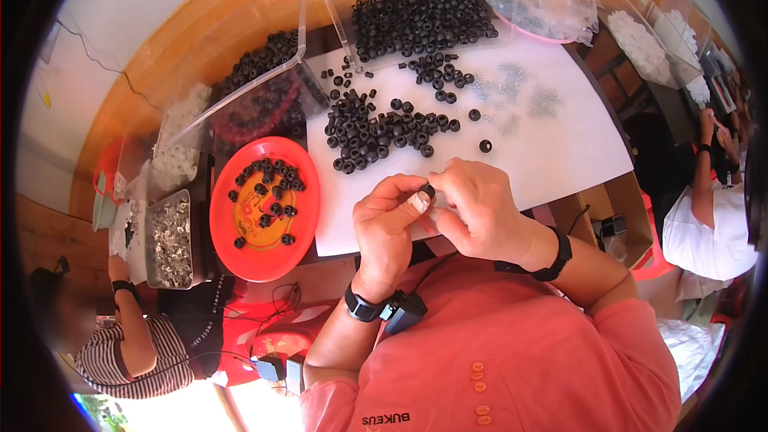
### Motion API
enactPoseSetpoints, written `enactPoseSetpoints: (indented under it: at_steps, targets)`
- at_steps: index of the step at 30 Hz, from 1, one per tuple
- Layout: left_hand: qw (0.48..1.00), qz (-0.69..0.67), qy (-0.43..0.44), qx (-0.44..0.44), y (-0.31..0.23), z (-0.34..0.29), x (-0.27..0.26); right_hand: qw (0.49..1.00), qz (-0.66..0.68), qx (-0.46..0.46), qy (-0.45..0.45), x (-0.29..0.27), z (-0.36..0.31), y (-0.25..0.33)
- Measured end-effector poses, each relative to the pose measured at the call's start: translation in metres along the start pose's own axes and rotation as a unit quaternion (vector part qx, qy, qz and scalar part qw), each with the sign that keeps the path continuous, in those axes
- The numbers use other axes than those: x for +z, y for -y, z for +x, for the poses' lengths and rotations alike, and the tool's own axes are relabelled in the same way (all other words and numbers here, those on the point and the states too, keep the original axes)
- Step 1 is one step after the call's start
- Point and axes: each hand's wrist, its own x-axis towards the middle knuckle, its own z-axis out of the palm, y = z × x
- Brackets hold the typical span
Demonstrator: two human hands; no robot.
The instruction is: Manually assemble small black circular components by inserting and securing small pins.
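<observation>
Near the front edge of the white work surface, my left hand pinches a small black ring-shaped part between thumb and fingers. White tape wraps the thumb tip. My right hand is closed right beside it, its fingertips meeting at the part; whatever they grip is too small or hidden to make out. Beyond my hands spreads a loose pile of similar black parts, with a single black part lying apart to the right. Small shiny clear or metallic pieces are scattered farther right.
A red plate with several black parts is at left. Clear bins hold more black parts. A metal tray of small pieces stands far left. A plastic bag lies on a pink-rimmed dish. Other people work on both sides.
</observation>
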Motion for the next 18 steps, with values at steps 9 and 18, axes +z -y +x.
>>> enactPoseSetpoints:
  at_steps: [9, 18]
  targets:
    - [0.994, 0.102, -0.027, -0.008, -0.001, 0.002, 0.008, 0.993, -0.112, 0.006, -0.046, 0.015, -0.010, -0.007]
    - [0.969, 0.217, 0.063, -0.103, -0.020, -0.014, 0.020, 0.996, -0.078, -0.041, 0.024, -0.018, -0.013, -0.001]
